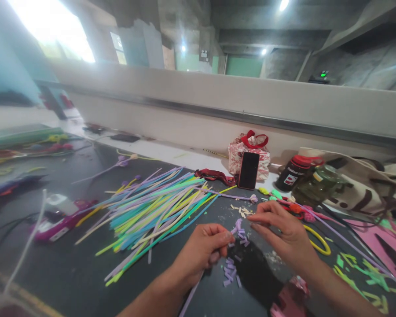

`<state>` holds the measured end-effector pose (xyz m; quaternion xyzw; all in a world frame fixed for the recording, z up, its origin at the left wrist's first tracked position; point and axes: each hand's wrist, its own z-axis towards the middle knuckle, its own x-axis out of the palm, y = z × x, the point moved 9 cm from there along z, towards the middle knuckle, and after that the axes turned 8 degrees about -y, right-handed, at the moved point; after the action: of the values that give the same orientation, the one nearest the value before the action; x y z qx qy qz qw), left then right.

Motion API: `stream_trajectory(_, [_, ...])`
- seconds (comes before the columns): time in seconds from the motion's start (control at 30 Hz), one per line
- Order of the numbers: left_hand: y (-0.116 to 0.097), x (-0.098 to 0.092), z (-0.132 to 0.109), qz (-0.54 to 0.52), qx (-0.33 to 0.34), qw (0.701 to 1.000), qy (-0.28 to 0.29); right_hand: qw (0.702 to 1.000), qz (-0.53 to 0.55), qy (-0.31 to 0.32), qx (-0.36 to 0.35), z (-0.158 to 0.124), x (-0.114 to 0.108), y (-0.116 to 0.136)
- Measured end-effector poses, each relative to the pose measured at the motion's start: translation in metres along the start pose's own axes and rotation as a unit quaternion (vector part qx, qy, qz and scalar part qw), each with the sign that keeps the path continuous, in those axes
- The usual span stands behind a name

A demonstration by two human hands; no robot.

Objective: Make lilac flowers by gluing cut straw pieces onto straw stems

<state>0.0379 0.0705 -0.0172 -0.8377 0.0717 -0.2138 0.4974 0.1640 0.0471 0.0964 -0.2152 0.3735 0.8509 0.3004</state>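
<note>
My left hand [208, 246] is closed in a pinch around a light purple pipe cleaner [188, 300], whose stem runs out below the hand. Just past its fingertips is a cluster of purple bits [238, 225]; whether they are joined to the stem I cannot tell. My right hand [282, 231] hovers to the right with thumb and fingers stretched out and a gap between them, and nothing visible is held. Below the hands lie several short cut purple pieces [230, 272]. Cream-coloured pieces [240, 210] lie beyond the fingertips.
A large bundle of coloured pipe cleaners [158, 215] lies to the left, near a magenta-and-white device [57, 220]. A phone [249, 171] leans on a patterned bag [234, 154]. A black bottle [292, 174] and a green jar [317, 185] stand right; yellow-green scraps [363, 277] lie nearer.
</note>
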Motion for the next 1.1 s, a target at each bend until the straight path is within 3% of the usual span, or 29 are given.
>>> stream_trajectory(0.13, [0.003, 0.002, 0.000, 0.002, -0.012, 1.000, 0.025, 0.999, 0.003, 0.052, -0.004, 0.004, 0.003, 0.003])
stream_trajectory(0.5, [0.000, 0.000, -0.001, 0.074, 0.005, 0.997, -0.009, 0.970, -0.100, 0.156, -0.160, 0.004, 0.022, 0.022])
stream_trajectory(0.83, [0.001, -0.003, 0.001, 0.105, 0.020, 0.994, -0.015, 0.962, -0.133, 0.149, -0.184, 0.002, 0.031, 0.024])
stream_trajectory(1.1, [-0.002, -0.001, 0.000, 0.110, 0.016, 0.994, -0.018, 0.966, -0.167, 0.084, -0.181, -0.001, 0.029, 0.021])
